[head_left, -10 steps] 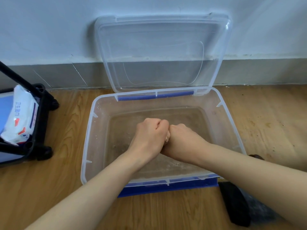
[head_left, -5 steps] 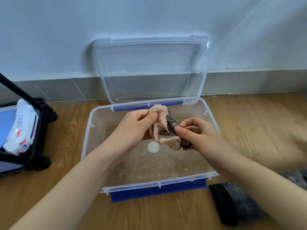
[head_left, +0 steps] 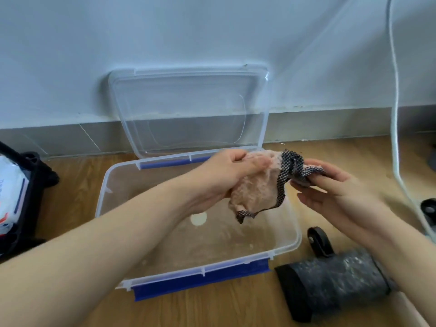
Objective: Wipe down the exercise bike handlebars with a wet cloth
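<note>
Both hands hold cloth (head_left: pixel 256 187) above open box (head_left: pixel 103 185): left hand (head_left: pixel 226 175) closed on pink bunch, right hand (head_left: pixel 335 192) pinching checkered edge with fingertips. Cloth hangs crumpled over box's far right corner. Lid (head_left: pixel 188 109) leans on wall behind box.

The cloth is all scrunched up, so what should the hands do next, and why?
Probably spread it open. The cloth hangs bunched between the left hand and right hand, above the water tub. A flat cloth would wipe handlebars better.
</note>
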